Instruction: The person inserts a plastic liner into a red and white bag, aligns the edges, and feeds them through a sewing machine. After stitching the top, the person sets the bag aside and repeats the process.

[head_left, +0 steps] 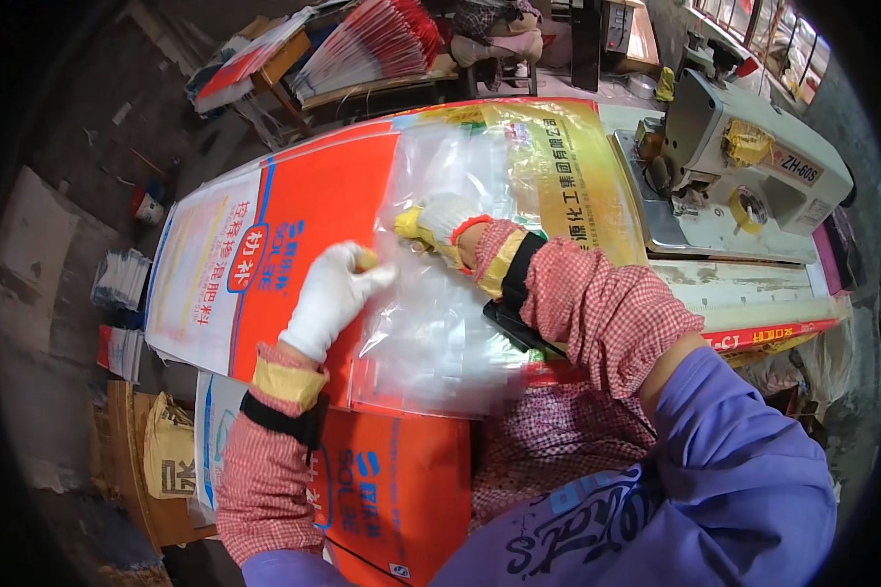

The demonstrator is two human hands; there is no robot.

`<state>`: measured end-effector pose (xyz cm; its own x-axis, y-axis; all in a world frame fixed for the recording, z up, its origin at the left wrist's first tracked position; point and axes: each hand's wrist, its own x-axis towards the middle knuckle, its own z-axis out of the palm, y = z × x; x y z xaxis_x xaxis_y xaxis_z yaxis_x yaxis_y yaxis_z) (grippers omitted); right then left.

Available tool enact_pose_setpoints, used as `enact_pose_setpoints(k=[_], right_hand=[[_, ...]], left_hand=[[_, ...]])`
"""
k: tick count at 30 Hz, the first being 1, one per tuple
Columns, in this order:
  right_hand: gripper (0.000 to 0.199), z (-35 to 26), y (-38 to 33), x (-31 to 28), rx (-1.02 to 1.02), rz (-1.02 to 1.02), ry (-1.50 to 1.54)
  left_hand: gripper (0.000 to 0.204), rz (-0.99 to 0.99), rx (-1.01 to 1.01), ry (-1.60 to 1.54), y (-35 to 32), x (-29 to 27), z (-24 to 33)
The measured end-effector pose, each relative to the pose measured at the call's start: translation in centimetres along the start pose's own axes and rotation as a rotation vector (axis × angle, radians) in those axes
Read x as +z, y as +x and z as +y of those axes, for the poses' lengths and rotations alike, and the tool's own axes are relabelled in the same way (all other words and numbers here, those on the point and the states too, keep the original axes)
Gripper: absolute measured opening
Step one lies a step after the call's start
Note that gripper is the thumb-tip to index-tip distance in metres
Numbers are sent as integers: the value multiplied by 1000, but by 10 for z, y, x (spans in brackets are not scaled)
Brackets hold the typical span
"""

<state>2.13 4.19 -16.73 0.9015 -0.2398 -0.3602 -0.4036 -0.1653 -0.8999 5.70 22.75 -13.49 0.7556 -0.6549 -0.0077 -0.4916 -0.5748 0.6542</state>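
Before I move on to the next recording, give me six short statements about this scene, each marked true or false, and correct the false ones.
1. The left hand wears a white glove. True.
2. The right hand is bare. False: it wears a white and yellow glove.
3. A sewing machine stands toward the right of the picture. True.
4. The clear plastic film lies on top of the sewing machine. False: it is spread beneath the right hand, left of the machine.
5. A red-and-white printed bag extends to the left of the film. True.
6. Both forearms are covered by plain black sleeves. False: the sleeves are red and white checked.
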Motion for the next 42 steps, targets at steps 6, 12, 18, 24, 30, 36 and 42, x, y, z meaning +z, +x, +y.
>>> enact_pose_setpoints(k=[6, 12, 18, 24, 30, 36, 42], right_hand=[[46, -18, -16, -4, -295, 307, -509], [23, -3, -34, -50, -218, 288, -1371], [30, -3, -126, -7, -1443, 562, -528], [23, 0, -39, -34, -305, 253, 318], [32, 43, -33, -62, 71, 228, 1215], [38, 24, -104, -45, -378, 64, 959], [37, 14, -108, -34, -733, 494, -370]], left_hand=[[22, 120, 70, -227, 20, -26, -2], [9, 243, 218, -885, -33, -98, 13], [11, 101, 252, -817, -56, -48, 59], [13, 244, 289, -797, -105, -56, 110], [24, 107, 396, -473, -143, -99, 138], [15, -186, 407, 171, -78, -62, 211], [54, -19, 1109, 1042, 18, 43, 258]])
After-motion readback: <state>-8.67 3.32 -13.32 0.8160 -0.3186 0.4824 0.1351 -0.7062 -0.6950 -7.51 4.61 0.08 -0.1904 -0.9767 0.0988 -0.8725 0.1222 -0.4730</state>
